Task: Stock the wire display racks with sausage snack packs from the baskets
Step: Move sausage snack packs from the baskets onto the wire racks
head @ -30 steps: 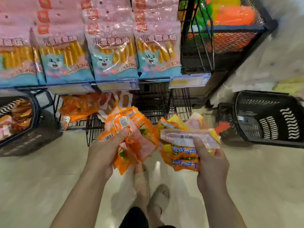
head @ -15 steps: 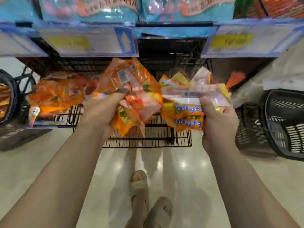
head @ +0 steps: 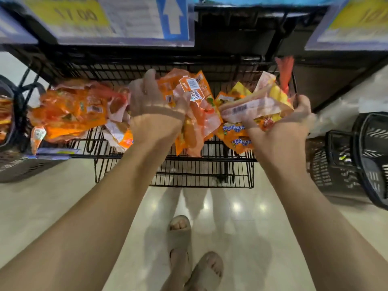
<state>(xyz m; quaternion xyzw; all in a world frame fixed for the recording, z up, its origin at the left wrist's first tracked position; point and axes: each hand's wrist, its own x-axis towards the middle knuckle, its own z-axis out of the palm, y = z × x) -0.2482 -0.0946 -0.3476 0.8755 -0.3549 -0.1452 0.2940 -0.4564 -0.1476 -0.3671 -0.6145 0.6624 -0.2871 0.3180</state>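
The lower wire rack [head: 199, 175] is now seen close up and fills the width of the view, where a second ago it was seen from further back across the pale floor [head: 52, 206]. A black basket [head: 373, 143] is seen at its right end and another basket [head: 12, 169] at its left, the latter with orange packs partly visible inside. Blurred price labels [head: 100, 19] are hung along the shelf edge above.

A loose pile of orange sausage packs [head: 71, 110] is already laid on the left part of the rack. Two further bundles have been carried forward from over the floor and are now held above the rack's wire floor, just right of that pile. The orange bundle [head: 195, 106] is gripped from above by the left hand [head: 155, 99], fingers curled round its top edge. The yellow-and-orange bundle [head: 252, 106] is clamped in the right hand [head: 294, 120], thumb over its upper pack.

Neither bundle has been released. The approach is judged complete, and setting the packs down is judged to be the step in hand; sorting by flavour may be needed, since two kinds are held.
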